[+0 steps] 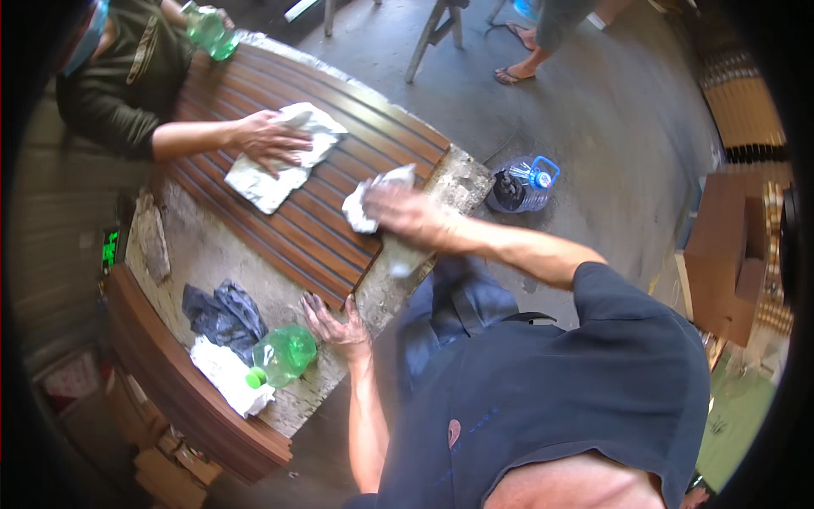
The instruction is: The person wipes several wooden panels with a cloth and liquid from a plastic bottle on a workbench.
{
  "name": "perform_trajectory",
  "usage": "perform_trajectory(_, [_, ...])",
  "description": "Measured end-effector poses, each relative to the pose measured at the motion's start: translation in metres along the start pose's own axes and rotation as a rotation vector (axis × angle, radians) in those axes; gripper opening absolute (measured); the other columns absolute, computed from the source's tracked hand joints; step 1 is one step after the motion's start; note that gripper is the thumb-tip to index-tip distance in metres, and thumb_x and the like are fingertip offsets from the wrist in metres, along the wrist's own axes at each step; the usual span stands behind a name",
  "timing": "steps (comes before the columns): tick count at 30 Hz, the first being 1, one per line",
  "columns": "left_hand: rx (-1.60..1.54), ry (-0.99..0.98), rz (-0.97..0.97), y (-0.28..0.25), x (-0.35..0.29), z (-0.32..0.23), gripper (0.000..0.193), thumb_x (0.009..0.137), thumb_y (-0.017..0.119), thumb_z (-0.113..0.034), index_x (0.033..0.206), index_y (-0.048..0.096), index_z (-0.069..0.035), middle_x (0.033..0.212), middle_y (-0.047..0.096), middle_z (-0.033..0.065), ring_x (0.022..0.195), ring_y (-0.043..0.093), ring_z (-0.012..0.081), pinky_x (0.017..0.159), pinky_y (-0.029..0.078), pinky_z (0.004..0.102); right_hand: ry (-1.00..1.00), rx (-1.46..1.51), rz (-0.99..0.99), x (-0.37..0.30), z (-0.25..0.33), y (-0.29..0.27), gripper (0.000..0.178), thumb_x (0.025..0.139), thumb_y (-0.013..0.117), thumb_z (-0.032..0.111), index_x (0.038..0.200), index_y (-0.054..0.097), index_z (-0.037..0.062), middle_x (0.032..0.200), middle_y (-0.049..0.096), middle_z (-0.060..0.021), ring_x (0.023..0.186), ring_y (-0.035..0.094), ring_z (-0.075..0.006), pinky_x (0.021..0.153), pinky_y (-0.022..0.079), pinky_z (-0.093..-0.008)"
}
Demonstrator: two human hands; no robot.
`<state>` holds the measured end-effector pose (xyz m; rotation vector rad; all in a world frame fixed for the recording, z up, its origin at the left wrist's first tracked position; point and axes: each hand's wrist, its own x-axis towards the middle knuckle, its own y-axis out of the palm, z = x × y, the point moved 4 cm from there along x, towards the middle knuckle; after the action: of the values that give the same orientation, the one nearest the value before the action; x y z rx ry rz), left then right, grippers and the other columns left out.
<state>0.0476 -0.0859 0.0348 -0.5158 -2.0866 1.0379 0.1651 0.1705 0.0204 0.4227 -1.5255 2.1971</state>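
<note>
A brown slatted wooden panel (331, 233) lies on a worn, pale-stained work table (191, 246). My right hand (398, 210), blurred by motion, presses a crumpled white cloth (362, 212) onto the panel near its right end. My left hand (339, 327) has its fingers spread at the panel's near corner, resting against the edge. Close beside it a clear green bottle (288, 352) with a green cap lies on its side. A co-worker's hand (273, 140) lies flat on a larger white cloth (314, 127) on the panel.
The co-worker's other hand holds a green bottle (210, 32) at the far left. A dark crumpled cloth (222, 316) and a white one (222, 373) lie left of the near bottle. Curved brown boards (182, 365) line the table's left side. A cut-open plastic jug (530, 188) stands on the floor.
</note>
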Motion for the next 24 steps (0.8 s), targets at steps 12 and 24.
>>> perform_trajectory(12, [0.011, 0.036, 0.001, -0.015, -0.004, -0.002, 0.061, 0.097, 0.065, -0.038, 0.141, 0.048, 0.001, 0.148, 0.048, 0.0226, 0.137, 0.046, 0.0398, 0.114, 0.037, 0.052, -0.038, 0.172, 0.009, 0.045, 0.103, 0.034, 0.046, 0.08, 0.07, 0.006, 0.124, 0.06, 0.0012, 0.135, 0.057, -0.0167, 0.13, 0.05, -0.035, 0.109, 0.041, -0.0515])
perform_trajectory(24, [-0.046, -0.39, -0.324, -0.12, -0.065, 0.064, 0.073, 0.086, 0.078, -0.039, 0.136, 0.049, 0.005, 0.132, 0.057, 0.0268, 0.119, 0.059, 0.0378, 0.103, 0.049, 0.0486, 1.273, 1.645, -0.167, -0.111, 0.019, -0.049, 0.023, 0.1, 0.061, 0.017, 0.113, 0.067, -0.0005, 0.091, 0.07, -0.0041, 0.079, 0.067, -0.0094, 0.067, 0.054, -0.024])
